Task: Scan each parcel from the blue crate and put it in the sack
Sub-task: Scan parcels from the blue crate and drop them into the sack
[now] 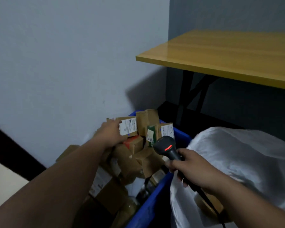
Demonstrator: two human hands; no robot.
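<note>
A blue crate (pixel 156 193) full of several brown cardboard parcels stands against the wall. My left hand (pixel 109 133) reaches into its far end and grips a cardboard parcel with a white label (pixel 129 128). My right hand (pixel 190 168) holds a black barcode scanner (pixel 165 146) by its handle; a red light shows on its head, which points toward the parcels. The white sack (pixel 237 162) sits right of the crate, its mouth under my right hand, with a brown parcel (pixel 211 204) showing inside.
A yellow wooden table (pixel 229 58) with black legs stands at the upper right above the sack. A grey wall runs behind the crate. The scanner's black cable (pixel 209 203) trails down over the sack.
</note>
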